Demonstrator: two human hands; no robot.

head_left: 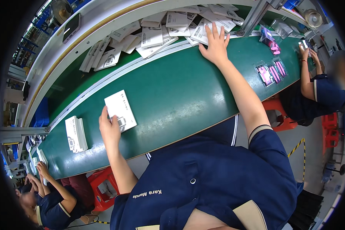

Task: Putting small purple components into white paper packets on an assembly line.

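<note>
Against the left edge of a white box (125, 107), seen in the head view, rests the left grip (110, 125), thumb over the printed face and fingers along the side; whether it pinches or merely touches, I cannot tell. This box is on the green tabletop (172, 92), just right of that grip. Well beyond, up and to the right, the right grip (216, 43) is spread rather than clenched, its fingers over a box in the loose pile (151, 37), most of which lies to its left.

These boxes look light and fairly stiff, like thin card, with smooth faces that may slide and corners that could dent. Opposite edges seem the best hold, thumb on one side, fingers on the other.

As for containers, each box appears closed, so its contents are hidden. Left of the left grip, more boxes form a neat stack (76, 135). Right of the right grip are a clear plastic container (281, 27), its contents unclear, and, nearer the wearer, flat packs (273, 73) showing pink strips.
</note>
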